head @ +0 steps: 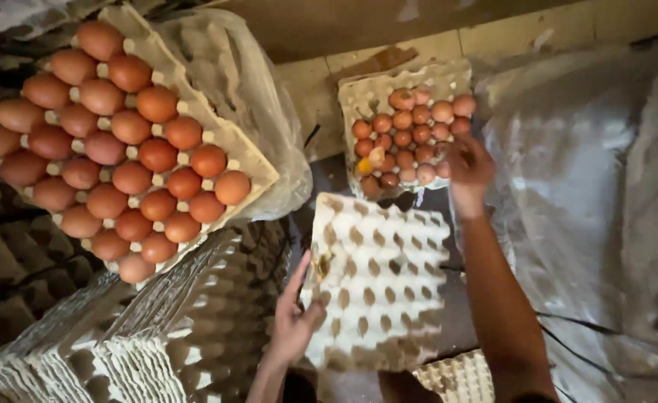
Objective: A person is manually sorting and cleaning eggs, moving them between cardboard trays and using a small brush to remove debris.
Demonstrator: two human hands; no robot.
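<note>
Your left hand (pixel 295 321) grips the empty egg tray (pixel 377 280); at one o'clock, your right hand's (pixel 469 168) fingers hang loosely open over the part-filled tray (pixel 388 82).

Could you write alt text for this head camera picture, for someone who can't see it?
A person's left hand grips the edge of an empty egg tray while the right hand reaches to a farther tray of brown eggs, one of them broken. At left sits a full tray of brown eggs above a stack of empty trays.
</note>
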